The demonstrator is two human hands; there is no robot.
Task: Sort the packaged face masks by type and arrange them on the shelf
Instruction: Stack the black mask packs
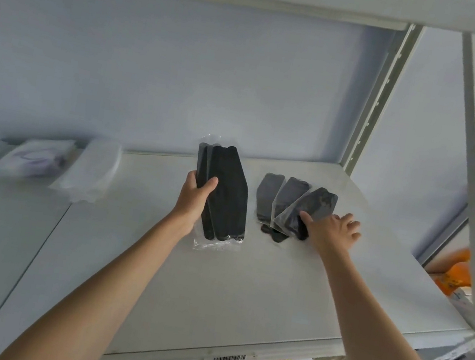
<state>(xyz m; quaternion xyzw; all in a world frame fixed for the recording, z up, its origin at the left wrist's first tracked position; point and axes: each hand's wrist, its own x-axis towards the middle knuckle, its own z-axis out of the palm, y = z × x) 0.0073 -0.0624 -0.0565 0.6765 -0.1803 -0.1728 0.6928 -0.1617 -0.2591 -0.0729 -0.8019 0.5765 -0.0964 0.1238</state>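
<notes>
Holding three glossy-bagged black masks (224, 193), left hand (193, 200) fingers curled around them; right hand (331, 231) fingers spread, thumb on the fanned grey packs (291, 204) lying on the white shelf (242, 290).

The left hand (195, 196) grips black mask packets (224, 196); the right hand (331, 231) touches grey packets (291, 207) on the shelf (242, 290).

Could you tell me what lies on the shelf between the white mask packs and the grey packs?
Head view: the black mask packs gripped by the left hand.
</notes>
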